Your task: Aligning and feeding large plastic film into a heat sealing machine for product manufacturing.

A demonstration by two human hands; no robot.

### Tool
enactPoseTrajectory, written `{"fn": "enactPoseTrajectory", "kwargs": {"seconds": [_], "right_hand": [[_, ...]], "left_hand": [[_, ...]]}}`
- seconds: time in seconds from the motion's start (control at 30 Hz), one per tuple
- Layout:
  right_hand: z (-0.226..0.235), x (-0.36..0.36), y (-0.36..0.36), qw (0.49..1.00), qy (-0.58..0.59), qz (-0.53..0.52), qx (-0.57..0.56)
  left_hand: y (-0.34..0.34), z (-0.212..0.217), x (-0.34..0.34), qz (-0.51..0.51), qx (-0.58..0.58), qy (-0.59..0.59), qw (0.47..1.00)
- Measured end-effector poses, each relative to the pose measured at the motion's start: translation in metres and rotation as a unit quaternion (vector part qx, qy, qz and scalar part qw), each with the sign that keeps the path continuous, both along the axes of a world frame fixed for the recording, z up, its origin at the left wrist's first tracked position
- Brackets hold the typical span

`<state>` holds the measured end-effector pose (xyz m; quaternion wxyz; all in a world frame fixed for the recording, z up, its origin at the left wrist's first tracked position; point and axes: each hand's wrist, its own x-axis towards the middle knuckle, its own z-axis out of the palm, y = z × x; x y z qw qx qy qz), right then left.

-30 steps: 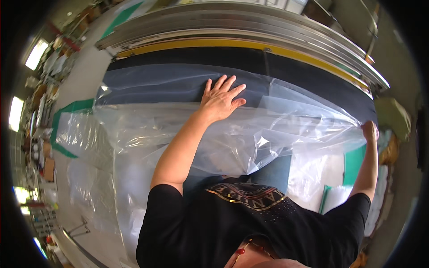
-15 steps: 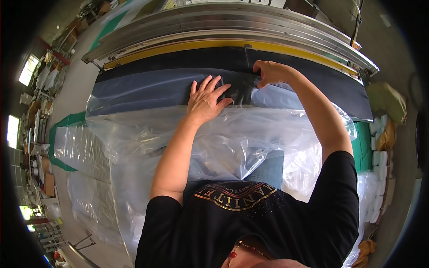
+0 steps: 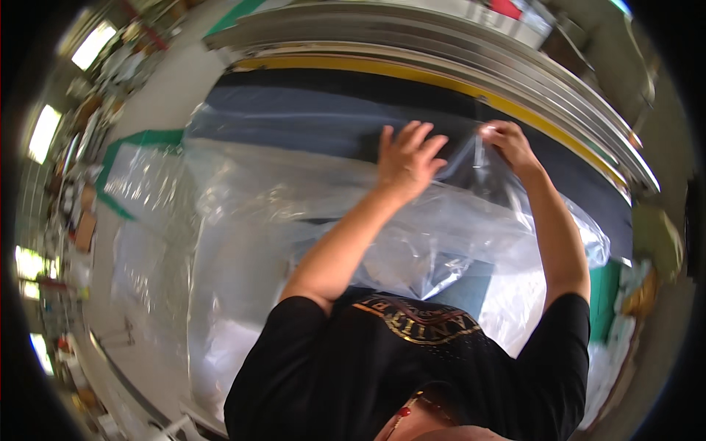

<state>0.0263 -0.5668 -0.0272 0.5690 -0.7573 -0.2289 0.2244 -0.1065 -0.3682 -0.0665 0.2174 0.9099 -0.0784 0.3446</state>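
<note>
clear film [image 3: 434,213], now lifted into a peak by the pinching right hand [image 3: 509,145], so partly off the black sheet [image 3: 441,103] beyond both hands; just left, apart, a splayed left hand [image 3: 408,163], touch unclear.

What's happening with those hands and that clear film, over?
Right hand pinches a raised fold of clear film. Left hand spread open over it, contact unclear. Metal rails beyond both hands.

Motion blurs the left hand [image 3: 409,166], so its contact with the plastic film [image 3: 309,170] is unclear. Blur also softens the right hand's [image 3: 512,145] pinching fingertips. Folded film obscures much of the tabletop's [image 3: 597,197] near edge; the lower frame edge crops the black shirt [image 3: 441,371].
</note>
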Motion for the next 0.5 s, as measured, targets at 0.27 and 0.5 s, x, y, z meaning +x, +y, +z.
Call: {"fn": "enactPoseTrajectory", "kwargs": {"seconds": [0.27,0.5], "right_hand": [[-0.022,-0.021,0.042,0.879,0.214,-0.124,0.408],[0.007,-0.027,0.009,0.833,0.195,-0.209,0.473]], "left_hand": [[-0.069,-0.008,-0.031,-0.056,-0.067,-0.024,0.996],[-0.055,-0.052,-0.080,-0.143,-0.262,0.383,0.874]]}}
